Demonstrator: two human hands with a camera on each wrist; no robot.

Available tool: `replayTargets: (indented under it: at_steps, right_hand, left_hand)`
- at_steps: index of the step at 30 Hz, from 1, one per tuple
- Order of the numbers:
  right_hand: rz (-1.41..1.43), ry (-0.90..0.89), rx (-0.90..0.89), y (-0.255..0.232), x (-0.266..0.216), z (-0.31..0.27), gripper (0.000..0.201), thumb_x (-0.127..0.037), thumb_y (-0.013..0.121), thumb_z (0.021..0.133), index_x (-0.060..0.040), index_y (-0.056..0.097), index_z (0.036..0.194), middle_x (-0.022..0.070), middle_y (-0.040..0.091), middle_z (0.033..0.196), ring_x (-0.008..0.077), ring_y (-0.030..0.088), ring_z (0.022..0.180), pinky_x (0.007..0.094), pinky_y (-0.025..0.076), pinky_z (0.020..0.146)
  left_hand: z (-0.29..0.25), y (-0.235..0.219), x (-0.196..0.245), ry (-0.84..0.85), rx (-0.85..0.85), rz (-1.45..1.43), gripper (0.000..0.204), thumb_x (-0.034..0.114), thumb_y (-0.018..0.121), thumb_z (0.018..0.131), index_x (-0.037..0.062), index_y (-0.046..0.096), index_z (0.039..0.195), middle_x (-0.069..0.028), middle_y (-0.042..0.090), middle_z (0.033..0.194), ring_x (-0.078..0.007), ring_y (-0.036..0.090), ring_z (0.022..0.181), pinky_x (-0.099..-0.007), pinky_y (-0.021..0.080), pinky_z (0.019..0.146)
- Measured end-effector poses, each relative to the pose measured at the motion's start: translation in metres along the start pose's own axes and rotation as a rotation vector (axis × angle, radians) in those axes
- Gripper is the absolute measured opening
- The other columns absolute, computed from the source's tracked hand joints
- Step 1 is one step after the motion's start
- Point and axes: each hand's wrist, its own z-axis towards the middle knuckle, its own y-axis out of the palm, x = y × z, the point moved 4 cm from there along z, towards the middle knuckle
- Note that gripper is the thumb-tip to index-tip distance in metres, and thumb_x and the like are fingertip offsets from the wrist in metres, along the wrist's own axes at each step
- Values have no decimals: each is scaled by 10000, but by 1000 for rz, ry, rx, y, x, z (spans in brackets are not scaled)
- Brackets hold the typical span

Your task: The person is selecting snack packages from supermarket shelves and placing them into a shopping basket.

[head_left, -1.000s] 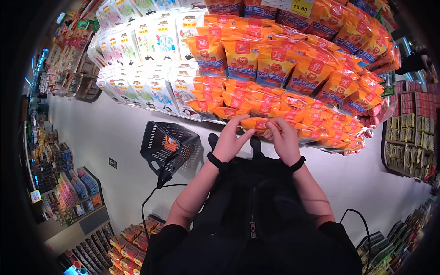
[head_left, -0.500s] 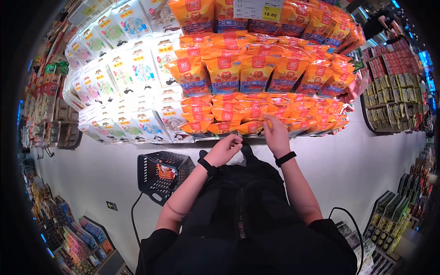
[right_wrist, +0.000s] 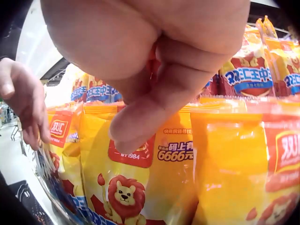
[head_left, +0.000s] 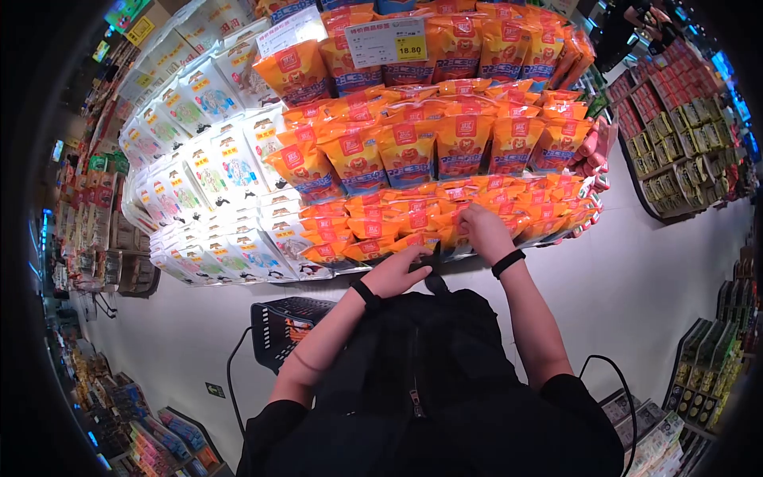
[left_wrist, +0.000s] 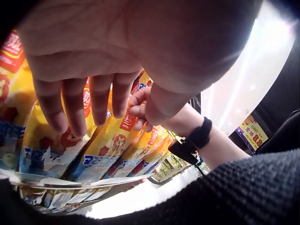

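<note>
Rows of orange bags, printed with a red label and a lion, fill the tiered display in front of me. My right hand is at the lowest row. In the right wrist view its fingers are bent at the top of one orange lion-printed bag, pinching its upper edge and covering part of the label. My left hand hovers just in front of the same row, left of the right hand. Its fingers hang nearly straight, with nothing held, before several upright bags.
White packs are stacked left of the orange bags. A price sign stands on the upper tier. On the floor at my left is a dark shopping basket with orange packets inside. Other shelves line the right side.
A second ago both hands held one orange bag at the lowest row; they then came apart. Now the right hand is at another bag's top and the left is empty. The head view has shifted.
</note>
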Motion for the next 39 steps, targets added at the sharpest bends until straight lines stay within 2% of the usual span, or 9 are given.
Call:
replayTargets:
  at_steps: [6,8,15,18,20,22,27,34,39]
  right_hand:
    - [58,-208,139,-110,-65,-15,215,32,690,926,-66,736,1111,90,710,1083,353,762,936,455,610,746]
    - [102,-360,176,-151,-88,-21,243,39,708,898,-85,736,1106,66,710,1071,306,768,908,417,601,691]
    - [262,-659,150,-224,-118,-38,375,42,787,883,-108,765,1226,68,743,1158,281,784,845,379,616,676]
    - [568,-583,241,-233,-97,-28,223,103,772,963,-17,769,1150,133,735,1186,217,813,849,316,651,704]
    - [787,-420,257,-232,-75,-26,298,98,732,1022,25,694,1308,165,652,1396,155,769,800,283,646,692]
    - [956,-191,270,-229,-63,-24,327,22,756,1053,23,671,1369,148,671,1367,128,779,843,268,644,691]
    - [1066,-15,-65,-194,-32,-32,360,-87,697,1135,-3,606,1474,111,688,1418,86,723,789,255,580,690]
    - [883,-16,-140,-173,-22,-27,523,-198,815,1084,-4,599,1519,61,771,1240,63,660,709,252,522,636]
    - [818,18,-169,-143,-5,-21,284,-239,782,1111,15,778,1238,84,789,865,113,740,704,292,570,655]
  left_hand:
    - [14,6,31,-84,234,-186,603,257,837,1075,24,474,1497,-167,668,1364,-284,662,1393,-446,518,1219]
    - [18,6,65,96,429,57,869,213,910,1008,35,321,1622,-204,569,1543,-333,634,1441,-453,489,1257]
    - [34,15,128,295,541,-162,626,76,904,949,10,619,1503,-137,685,1444,-290,677,1379,-413,526,1191]
    - [40,24,133,132,511,-493,501,141,898,988,4,691,1424,-99,754,1396,-221,742,1272,-385,586,1104]
    - [37,26,129,44,513,-608,503,214,886,1024,6,686,1436,-94,763,1410,-199,747,1261,-387,599,1090]
    - [45,33,111,130,419,-833,664,486,777,1098,19,609,1540,-112,758,1442,-210,754,1276,-409,614,1102]
    - [59,37,89,197,248,-1448,761,542,720,1100,26,518,1621,-149,728,1493,-271,746,1336,-451,611,1150]
    - [52,20,122,-33,345,-643,692,307,876,1043,1,560,1577,-134,750,1442,-233,746,1294,-430,613,1122]
    - [63,40,118,-54,378,-405,495,180,889,1017,22,701,1448,-80,808,1326,-174,754,1237,-370,595,1084]
